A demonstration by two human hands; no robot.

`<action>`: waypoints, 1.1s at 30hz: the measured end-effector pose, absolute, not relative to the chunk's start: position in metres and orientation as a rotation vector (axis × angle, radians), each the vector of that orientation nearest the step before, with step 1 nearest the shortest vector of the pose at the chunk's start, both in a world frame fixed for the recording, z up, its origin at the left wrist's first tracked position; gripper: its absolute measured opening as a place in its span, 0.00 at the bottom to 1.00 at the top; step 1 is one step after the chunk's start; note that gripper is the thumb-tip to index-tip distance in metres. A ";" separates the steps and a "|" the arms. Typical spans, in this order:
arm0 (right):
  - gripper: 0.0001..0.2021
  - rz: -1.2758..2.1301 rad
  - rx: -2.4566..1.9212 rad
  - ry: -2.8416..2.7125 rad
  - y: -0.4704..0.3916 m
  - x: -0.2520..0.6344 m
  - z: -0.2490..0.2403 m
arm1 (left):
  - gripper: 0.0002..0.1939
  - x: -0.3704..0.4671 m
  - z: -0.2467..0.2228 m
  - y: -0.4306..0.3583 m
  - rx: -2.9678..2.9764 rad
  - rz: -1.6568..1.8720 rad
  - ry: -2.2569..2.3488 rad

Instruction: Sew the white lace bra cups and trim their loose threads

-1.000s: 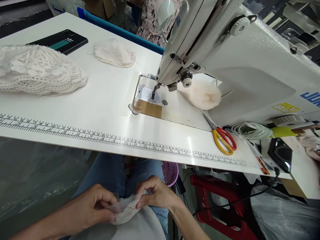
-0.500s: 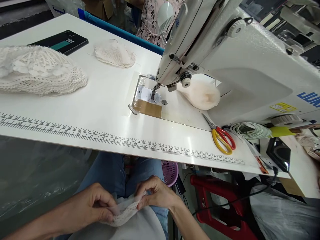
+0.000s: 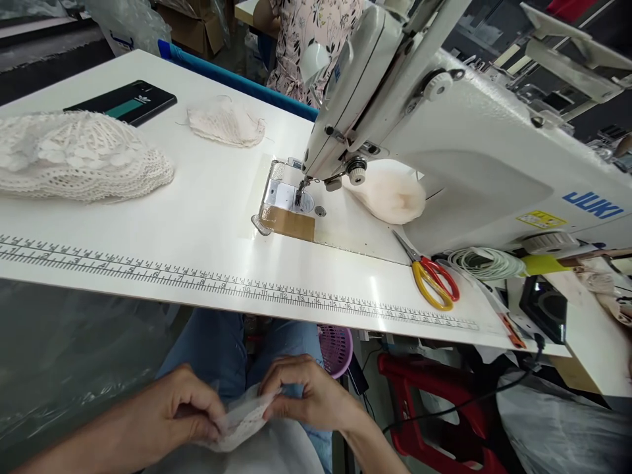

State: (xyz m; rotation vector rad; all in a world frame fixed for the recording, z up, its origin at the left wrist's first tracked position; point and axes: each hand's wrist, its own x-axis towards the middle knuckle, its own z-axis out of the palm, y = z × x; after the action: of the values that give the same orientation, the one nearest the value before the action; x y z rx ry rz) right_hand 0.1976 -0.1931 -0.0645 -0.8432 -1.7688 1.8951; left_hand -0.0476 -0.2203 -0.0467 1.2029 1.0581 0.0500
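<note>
Your left hand [image 3: 185,411] and right hand [image 3: 313,395] pinch that lacy fabric [image 3: 247,421] around 7 o'clock; lopsided tugging could stretch it.

Your white sewing table [image 3: 212,204] in a workroom
You have a red plastic stool [image 3: 422,370] lower right, a cardboard box [image 3: 195,31] upper left, and a light glint [image 3: 374,289] on the table.
</note>
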 end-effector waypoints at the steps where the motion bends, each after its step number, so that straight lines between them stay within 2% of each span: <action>1: 0.12 1.773 -0.804 -1.905 -0.192 0.197 -0.058 | 0.09 -0.050 -0.043 -0.220 1.232 0.047 1.092; 5: 0.08 1.402 -0.675 -2.275 -0.191 0.195 -0.037 | 0.07 -0.057 -0.038 -0.216 1.319 0.088 1.031; 8: 0.08 1.250 -0.567 -2.365 -0.193 0.193 -0.026 | 0.08 -0.047 -0.043 -0.207 1.247 0.324 0.988; 10: 0.09 1.171 -0.518 -2.387 -0.192 0.192 -0.018 | 0.17 -0.033 -0.043 -0.199 1.162 0.443 0.940; 12: 0.11 1.129 -0.508 -2.370 -0.190 0.192 -0.010 | 0.31 -0.021 -0.038 -0.192 1.123 0.406 0.834; 14: 0.13 1.115 -0.472 -2.348 -0.186 0.194 -0.003 | 0.36 -0.013 -0.030 -0.185 1.158 0.305 0.794; 17: 0.14 1.114 -0.418 -2.298 -0.183 0.201 -0.003 | 0.32 -0.011 -0.021 -0.180 1.288 0.239 0.855; 21: 0.14 1.161 -0.653 -2.051 -0.188 0.207 -0.017 | 0.11 -0.015 -0.021 -0.181 1.361 0.243 0.954; 24: 0.09 1.299 -0.875 -1.816 -0.199 0.204 -0.029 | 0.17 -0.018 -0.023 -0.184 1.352 0.329 0.957; 25: 0.09 1.363 -0.933 -1.770 -0.203 0.202 -0.033 | 0.19 -0.018 -0.023 -0.185 1.329 0.357 0.950; 28: 0.31 1.490 -1.100 -1.753 -0.214 0.192 -0.045 | 0.22 -0.019 -0.023 -0.190 1.271 0.401 0.944; 29: 0.32 1.478 -1.144 -1.776 -0.217 0.188 -0.049 | 0.23 -0.020 -0.024 -0.192 1.246 0.406 0.959; 30: 0.29 1.433 -1.177 -1.803 -0.219 0.185 -0.054 | 0.24 -0.021 -0.025 -0.195 1.221 0.405 0.989; 33: 0.09 1.281 -1.209 -1.825 -0.221 0.178 -0.065 | 0.26 -0.025 -0.032 -0.204 1.129 0.388 1.071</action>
State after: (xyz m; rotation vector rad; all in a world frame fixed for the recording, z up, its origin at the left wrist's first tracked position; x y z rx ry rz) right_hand 0.1780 -0.2206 -0.0646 -1.2087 -1.8252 1.2805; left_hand -0.0253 -0.2037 -0.0322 1.1294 1.0714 0.3884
